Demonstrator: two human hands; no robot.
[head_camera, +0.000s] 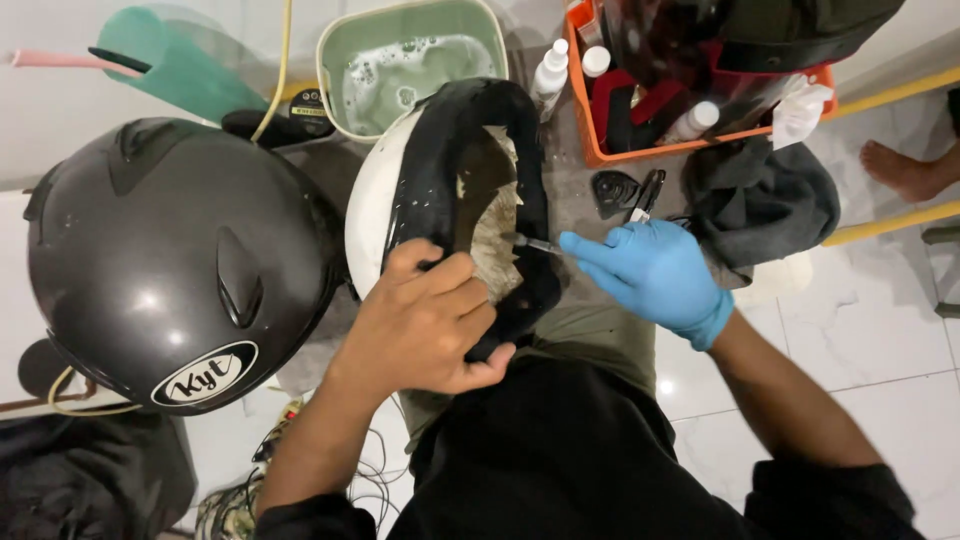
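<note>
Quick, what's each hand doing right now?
Left hand: closed, gripping the white helmet's black rim.
Right hand, blue glove: closed, holding a small brush.

A floor of glossy white marbled tiles (850, 340) is being shown at the right of the frame, with ceiling light being reflected in small bright spots. Yellow strips (890, 222) are being seen crossing the upper right, beside a pale wall surface (60, 110) at upper left.
</note>
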